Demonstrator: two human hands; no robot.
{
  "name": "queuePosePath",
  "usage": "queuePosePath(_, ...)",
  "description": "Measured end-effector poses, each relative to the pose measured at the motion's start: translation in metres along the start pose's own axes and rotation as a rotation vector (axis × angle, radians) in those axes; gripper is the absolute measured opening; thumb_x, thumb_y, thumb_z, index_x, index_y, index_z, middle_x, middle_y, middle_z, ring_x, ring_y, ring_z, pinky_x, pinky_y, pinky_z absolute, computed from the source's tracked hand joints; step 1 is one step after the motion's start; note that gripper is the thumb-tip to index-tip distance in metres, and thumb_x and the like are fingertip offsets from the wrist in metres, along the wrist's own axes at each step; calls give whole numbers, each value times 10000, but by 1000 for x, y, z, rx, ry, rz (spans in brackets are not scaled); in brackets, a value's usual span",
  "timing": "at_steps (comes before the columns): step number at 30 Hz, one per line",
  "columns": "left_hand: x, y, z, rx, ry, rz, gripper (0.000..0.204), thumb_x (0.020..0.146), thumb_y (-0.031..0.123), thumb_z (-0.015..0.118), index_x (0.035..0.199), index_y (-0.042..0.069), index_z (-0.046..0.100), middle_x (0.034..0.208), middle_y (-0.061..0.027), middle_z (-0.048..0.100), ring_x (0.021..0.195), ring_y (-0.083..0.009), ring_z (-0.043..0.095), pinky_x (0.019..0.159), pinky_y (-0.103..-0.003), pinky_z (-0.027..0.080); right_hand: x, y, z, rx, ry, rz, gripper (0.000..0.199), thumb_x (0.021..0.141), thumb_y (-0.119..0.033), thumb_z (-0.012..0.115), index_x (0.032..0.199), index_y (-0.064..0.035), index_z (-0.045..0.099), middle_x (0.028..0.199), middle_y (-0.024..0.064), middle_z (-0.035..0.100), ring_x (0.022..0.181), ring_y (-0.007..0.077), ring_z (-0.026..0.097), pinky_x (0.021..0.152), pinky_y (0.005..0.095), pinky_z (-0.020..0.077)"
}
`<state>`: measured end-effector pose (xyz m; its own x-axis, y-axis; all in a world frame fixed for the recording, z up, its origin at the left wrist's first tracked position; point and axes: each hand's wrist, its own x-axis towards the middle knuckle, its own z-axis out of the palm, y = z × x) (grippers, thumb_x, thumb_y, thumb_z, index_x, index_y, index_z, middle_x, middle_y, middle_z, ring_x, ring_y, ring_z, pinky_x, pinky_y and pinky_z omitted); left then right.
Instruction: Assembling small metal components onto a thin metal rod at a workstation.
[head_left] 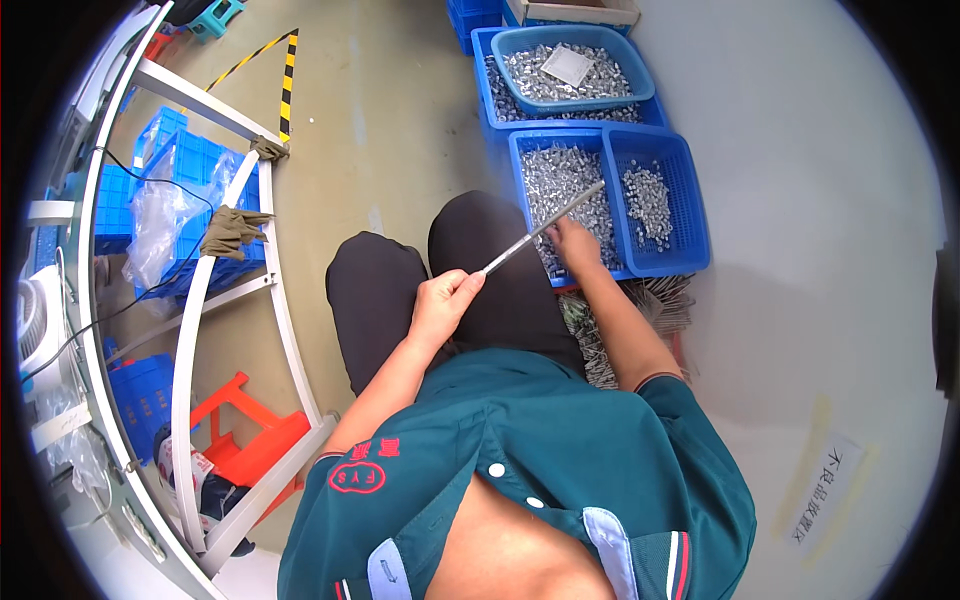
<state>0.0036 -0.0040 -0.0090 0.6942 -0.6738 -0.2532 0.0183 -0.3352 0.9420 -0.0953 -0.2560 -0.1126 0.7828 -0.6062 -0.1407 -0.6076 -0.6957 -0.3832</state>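
Note:
My left hand (445, 303) is closed around the lower end of a thin grey metal rod (520, 244), held over my lap. The rod slants up and right, so its far end lies above the left compartment of a blue divided basket (690, 207). Small silver metal parts (562, 172) fill that compartment, and a smaller heap (648, 205) lies in the right one. My right hand (577, 247) is at the near edge of the left compartment, below the rod. Its fingers are curled together; what they hold, if anything, is too small to make out.
Behind the basket stands another blue bin (655, 112), with a lighter blue tub (515, 85) of silver parts on it. Bundled thin metal rods (665, 300) lie beneath the basket. A white-framed rack (290, 330), blue crates (195, 170) and a red stool (260, 440) stand left.

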Motion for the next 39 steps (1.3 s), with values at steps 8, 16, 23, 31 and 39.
queuePosePath(8, -4, 4, -2, 6, -27, -9, 410, 880, 315, 613, 636, 0, 514, 523, 28, 348, 526, -39, 324, 450, -260, 291, 36, 29, -27, 1837, -336, 801, 294, 906, -372, 538, 1064, -125, 541, 730, 35, 529, 443, 75, 366, 342, 185, 212)
queuePosePath(16, -11, 7, -6, -55, -70, -11, 393, 886, 306, 611, 636, 15, 529, 537, 62, 376, 526, -23, 327, 446, -238, 278, 43, 32, -20, 2397, -323, 694, 281, 911, -315, 523, 966, -43, 566, 1007, 186, 605, 664, 212, 589, 431, 213, 432)
queuePosePath(23, -20, 10, -6, -85, -61, -20, 361, 897, 273, 595, 626, 41, 538, 554, 59, 409, 532, -24, 340, 471, -214, 277, 45, 25, -18, 2399, -347, 722, 245, 908, -265, 544, 1015, -45, 550, 763, 67, 508, 593, 137, 473, 378, 190, 291)
queuePosePath(31, -19, 9, -4, -41, -4, -10, 397, 889, 291, 608, 600, 41, 499, 527, 62, 380, 497, -20, 327, 430, -227, 266, 32, 11, -65, 2444, -458, 529, 222, 901, -246, 559, 985, -41, 567, 789, 68, 535, 563, 104, 451, 365, 169, 299)
queuePosePath(39, -11, 0, -4, 28, -29, -25, 378, 892, 282, 604, 613, 42, 518, 549, 65, 405, 530, -22, 335, 463, -224, 280, 27, -6, -92, 2371, -560, 257, 253, 934, -239, 501, 1013, -9, 571, 763, 84, 548, 452, 81, 412, 340, 168, 297)
